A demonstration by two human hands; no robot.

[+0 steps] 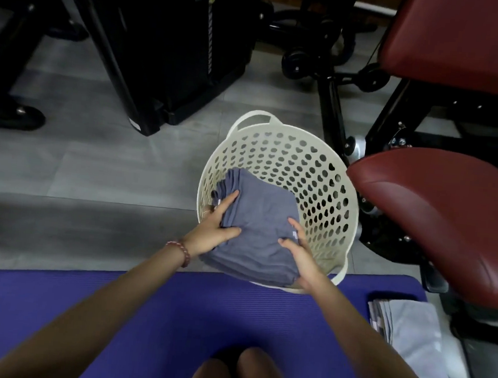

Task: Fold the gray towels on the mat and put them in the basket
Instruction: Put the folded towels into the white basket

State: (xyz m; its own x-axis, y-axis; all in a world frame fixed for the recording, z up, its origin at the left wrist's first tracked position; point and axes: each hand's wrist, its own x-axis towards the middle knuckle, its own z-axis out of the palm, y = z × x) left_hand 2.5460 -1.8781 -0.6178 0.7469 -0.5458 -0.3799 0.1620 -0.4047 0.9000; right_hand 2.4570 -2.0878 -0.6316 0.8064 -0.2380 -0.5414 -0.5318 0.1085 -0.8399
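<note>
The folded gray towels (pixel 258 219) were a thick blue-gray stack, soft and matte, with many layered edges showing at the far left corner and along the near side. A small white label (pixel 295 236) sat on the top layer by the right edge. The stack was held in the mouth of the white basket (pixel 309 166), toward its near left side; whether it touched the bottom could not be told. The left hand (pixel 213 230) gripped the stack's left edge, thumb laid across the top and index finger stretched along the side, a beaded bracelet (pixel 184 251) on its wrist. The right hand (pixel 303 254) gripped the right near corner, thumb on top and the other fingers curled under. The basket, round and pierced with heart-shaped holes, stood on the gray floor just beyond the purple mat (pixel 113 312). A paler pile of towels (pixel 409 329) lay at the mat's right end, below 2 maroon padded seats (pixel 436 221)
</note>
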